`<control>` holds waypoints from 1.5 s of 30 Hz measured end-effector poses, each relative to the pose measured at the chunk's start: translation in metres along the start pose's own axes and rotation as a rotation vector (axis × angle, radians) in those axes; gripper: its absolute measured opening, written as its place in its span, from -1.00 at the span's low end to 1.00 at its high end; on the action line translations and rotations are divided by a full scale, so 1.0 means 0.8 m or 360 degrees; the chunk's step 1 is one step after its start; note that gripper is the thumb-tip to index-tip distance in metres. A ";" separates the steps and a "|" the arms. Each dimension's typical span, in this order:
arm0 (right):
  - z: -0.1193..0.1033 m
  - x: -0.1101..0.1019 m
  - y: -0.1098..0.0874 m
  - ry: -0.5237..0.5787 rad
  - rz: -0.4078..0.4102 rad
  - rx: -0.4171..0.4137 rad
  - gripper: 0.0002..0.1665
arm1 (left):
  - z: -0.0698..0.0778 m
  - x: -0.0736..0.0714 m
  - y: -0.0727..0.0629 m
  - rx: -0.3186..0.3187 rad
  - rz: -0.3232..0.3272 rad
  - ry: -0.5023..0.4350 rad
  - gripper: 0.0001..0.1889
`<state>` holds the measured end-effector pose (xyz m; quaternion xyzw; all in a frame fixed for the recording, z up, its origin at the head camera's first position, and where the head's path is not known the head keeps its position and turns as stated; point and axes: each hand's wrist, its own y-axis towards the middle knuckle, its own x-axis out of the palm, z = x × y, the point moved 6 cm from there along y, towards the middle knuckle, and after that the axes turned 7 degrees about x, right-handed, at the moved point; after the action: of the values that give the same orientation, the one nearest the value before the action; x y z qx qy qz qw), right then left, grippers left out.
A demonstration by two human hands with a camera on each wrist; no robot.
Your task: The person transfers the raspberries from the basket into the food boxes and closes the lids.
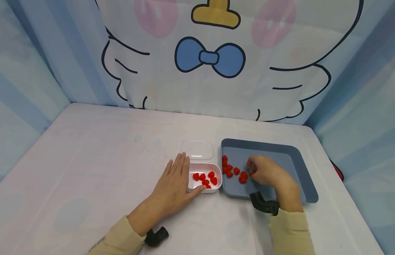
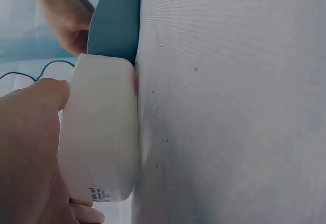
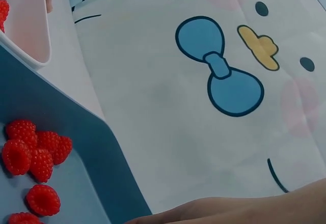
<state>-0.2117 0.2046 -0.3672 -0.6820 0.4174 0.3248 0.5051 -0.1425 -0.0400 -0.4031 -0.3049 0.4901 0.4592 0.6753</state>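
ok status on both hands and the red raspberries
Left hand rests against small white rectangular box. Right hand at red raspberries in blue-grey rectangular tray, grip unclear. Raspberries in both box and tray. Nothing visibly in the way.

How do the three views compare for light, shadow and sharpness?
Head: bright, mostly even light, a soft shadow on the cloth beside the right sleeve; berries too small for much surface detail. Left wrist: dimmer, turned sideways, the print on the box mostly too small to read. Right wrist: berries sharp enough to show bumps, shadows beside them in the tray.
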 end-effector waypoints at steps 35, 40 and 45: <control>-0.014 -0.005 -0.007 0.0024 0.0150 -0.0080 -0.69 | 0.001 -0.001 -0.001 -0.0002 -0.0011 -0.0021 0.04; -0.022 -0.009 -0.008 0.0059 0.0214 -0.0150 -0.73 | 0.001 -0.002 -0.001 -0.0007 -0.0001 -0.0032 0.04; -0.029 -0.013 -0.011 0.0064 0.0276 -0.0210 -0.77 | 0.001 -0.001 -0.001 -0.0001 -0.0004 -0.0025 0.04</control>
<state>-0.2074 0.1859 -0.3483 -0.6814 0.4628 0.3802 0.4206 -0.1415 -0.0400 -0.4023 -0.3020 0.4844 0.4609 0.6795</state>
